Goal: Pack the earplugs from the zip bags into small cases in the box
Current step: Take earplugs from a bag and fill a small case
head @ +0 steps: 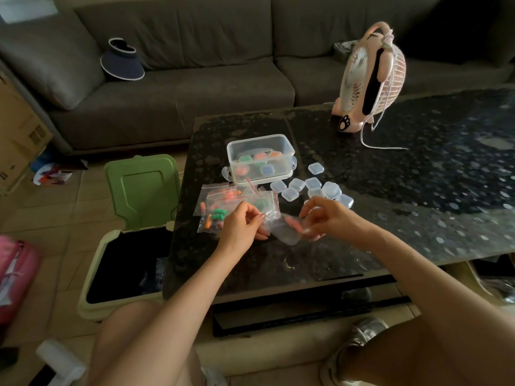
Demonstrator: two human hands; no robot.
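Dark speckled stone tops the bench (390, 218), with a grey sofa (195, 79) behind it and a navy visor (122, 62) on the cushions. Left of the hands, an open bin (96, 263) with a green lid stands against the bench edge. Loose zip bags (220, 201) of orange and green earplugs lie just beyond the left hand (241, 227). Both hands pinch one clear zip bag (287, 232) between them, orange earplugs (295, 225) showing inside; the right hand (326, 215) grips its far side. Straight beyond the hands sits the clear box (259, 139) holding coloured filled cases (260, 156). Empty small cases (312, 188) cluster just beyond the right hand, some partly hidden by it. Well beyond, to the right, stands a pink fan (370, 79).
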